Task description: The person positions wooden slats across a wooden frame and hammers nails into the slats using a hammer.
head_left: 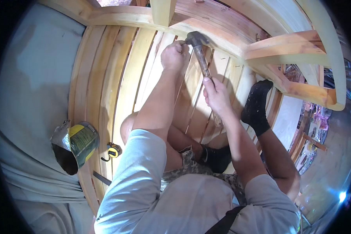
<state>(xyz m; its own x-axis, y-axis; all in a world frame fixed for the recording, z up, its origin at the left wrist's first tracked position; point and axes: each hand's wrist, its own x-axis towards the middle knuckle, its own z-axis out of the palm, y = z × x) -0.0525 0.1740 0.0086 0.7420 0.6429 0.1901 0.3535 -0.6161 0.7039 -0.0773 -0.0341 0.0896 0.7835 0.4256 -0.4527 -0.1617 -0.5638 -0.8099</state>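
Head view, and the right hand (216, 93) has a firm wrap on the wooden handle of a hammer (201, 61), its head up beside the left hand (172, 57)! Those left fingers are curled in tight; whether they pinch anything, I can't tell. Wooden slats (124, 70) run beneath both hands, a wooden rail (124, 17) just beyond them. Nearer the body, left of the hands, sit a yellow-and-black tape measure (114, 150) and a torn-open container (84, 138); a black sock (257, 101) shows right of the right hand.
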